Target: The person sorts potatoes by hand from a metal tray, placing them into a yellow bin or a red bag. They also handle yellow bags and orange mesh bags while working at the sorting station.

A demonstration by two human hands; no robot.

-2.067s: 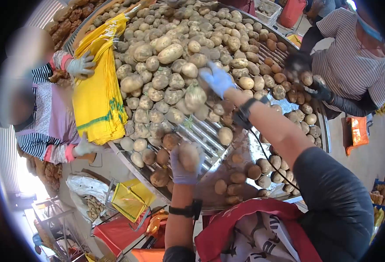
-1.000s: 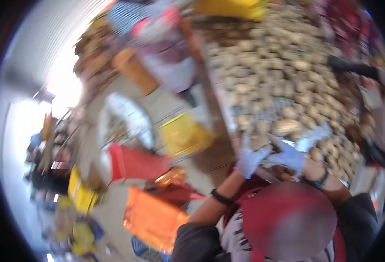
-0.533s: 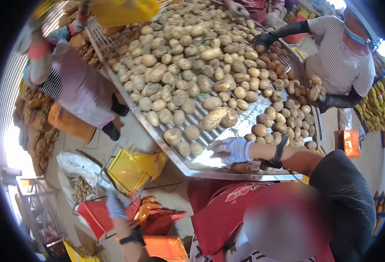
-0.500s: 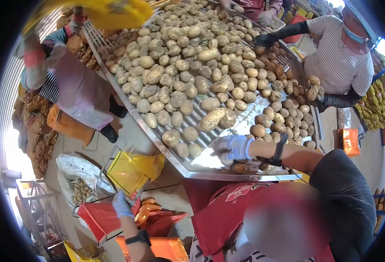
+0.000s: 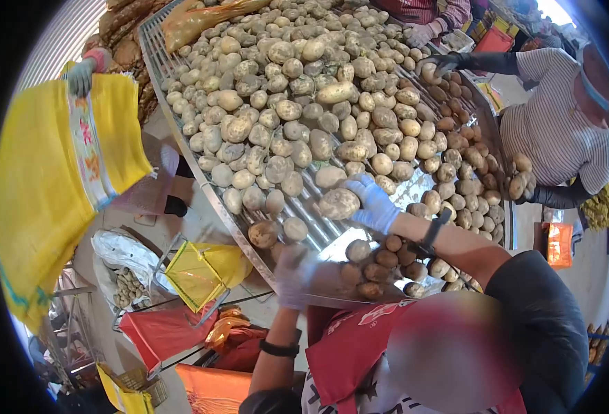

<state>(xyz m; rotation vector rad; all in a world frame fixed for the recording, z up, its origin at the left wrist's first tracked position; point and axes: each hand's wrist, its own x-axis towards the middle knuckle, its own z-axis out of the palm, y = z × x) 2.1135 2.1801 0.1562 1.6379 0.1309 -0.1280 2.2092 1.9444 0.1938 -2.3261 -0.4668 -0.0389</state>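
Nearest to us, our left hand point(image 5: 294, 276) in a pale glove reaches up to the near edge of the table point(image 5: 201, 193), forearm upright with a black band at the wrist. The hand is blurred, so we cannot tell whether its fingers are apart or closed.

Our right arm stretches from the table's near right corner toward its middle. The right hand point(image 5: 375, 204), in a light blue glove, lies palm down with its fingers loosely spread and not closed on anything. They rest against the right end of a large potato point(image 5: 337, 204).

This potato lies on the near part of the table. It is oval, pale tan and dusty, with its long axis running roughly left to right.

The table is shiny metal with ridged slats. Small reddish-brown potatoes point(image 5: 377, 259) are heaped at its near edge, under our right forearm.

Farther along the table lies a deep pile of pale potatoes point(image 5: 297, 90), round and lumpy.

Left of the table, a co-worker's gloved hand point(image 5: 80, 74) holds up a yellow woven sack point(image 5: 49, 179). At the table's right side stands a person in a striped shirt point(image 5: 560, 138).
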